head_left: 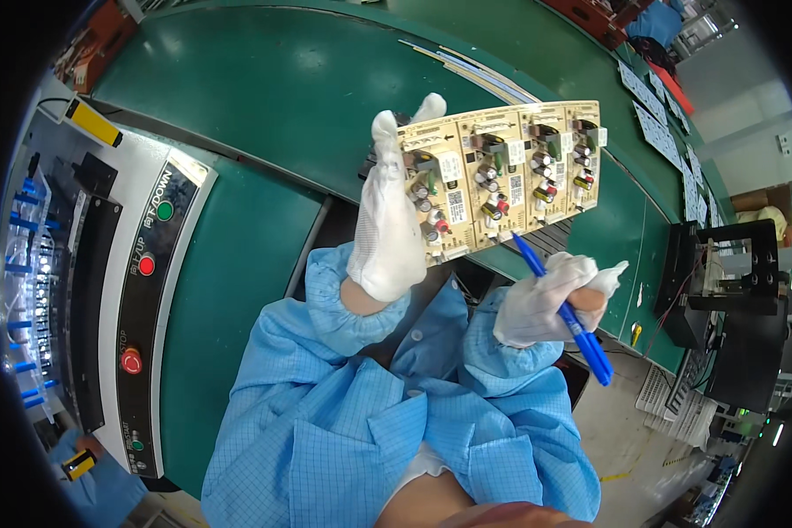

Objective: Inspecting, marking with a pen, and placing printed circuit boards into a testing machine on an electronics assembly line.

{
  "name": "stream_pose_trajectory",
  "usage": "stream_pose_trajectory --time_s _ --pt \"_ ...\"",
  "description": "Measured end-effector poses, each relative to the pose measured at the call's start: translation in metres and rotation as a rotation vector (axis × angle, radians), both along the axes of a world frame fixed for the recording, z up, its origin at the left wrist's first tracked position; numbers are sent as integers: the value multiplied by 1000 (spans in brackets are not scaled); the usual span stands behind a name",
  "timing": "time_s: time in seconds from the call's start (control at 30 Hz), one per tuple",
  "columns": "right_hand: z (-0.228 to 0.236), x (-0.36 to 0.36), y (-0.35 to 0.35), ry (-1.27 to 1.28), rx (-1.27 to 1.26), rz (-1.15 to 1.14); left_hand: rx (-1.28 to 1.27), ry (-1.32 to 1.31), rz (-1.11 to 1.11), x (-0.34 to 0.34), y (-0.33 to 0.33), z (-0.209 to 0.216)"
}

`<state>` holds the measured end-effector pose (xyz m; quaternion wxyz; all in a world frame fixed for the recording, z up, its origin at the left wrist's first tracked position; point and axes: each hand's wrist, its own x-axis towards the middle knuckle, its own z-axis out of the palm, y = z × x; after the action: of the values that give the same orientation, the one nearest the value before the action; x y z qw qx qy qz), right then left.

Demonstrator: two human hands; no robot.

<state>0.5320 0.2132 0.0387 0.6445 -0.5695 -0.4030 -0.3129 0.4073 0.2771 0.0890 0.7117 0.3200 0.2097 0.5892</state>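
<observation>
My left hand [392, 220], in a white glove, grips the left edge of a tan circuit board panel [466, 233] and holds it up, tilted. The panel is made of several joined boards with capacitors, white labels and small red and yellow parts. A blue marker pen [585, 343] sits in my gloved right hand [559, 299], gripped like a writing tool. Its tip points at the lower edge of the panel, close to it; whether they touch I cannot tell. Some of my left fingers are hidden behind the panel.
On the left stands a machine with a black button panel [145, 308]. Green work surface [255, 70] stretches behind and to the left. Thin strips [480, 70] lie beyond the panel. More boards [651, 114] line the far right, near a black fixture [730, 264].
</observation>
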Motion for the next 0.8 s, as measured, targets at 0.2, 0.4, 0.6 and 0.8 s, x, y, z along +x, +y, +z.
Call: stream_pose_trajectory --time_s 0.2,0.4,0.6,0.8 --pt "4 20 12 -78 -159 147 -127 -118 -85 -2 -6 4" --pt "21 25 11 179 135 118 -148 -53 -40 -3 -4 7" --pt "23 46 22 143 53 56 -150 -46 -36 -4 -4 2" --pt "23 59 12 524 299 349 -112 -22 -29 -4 -4 3"
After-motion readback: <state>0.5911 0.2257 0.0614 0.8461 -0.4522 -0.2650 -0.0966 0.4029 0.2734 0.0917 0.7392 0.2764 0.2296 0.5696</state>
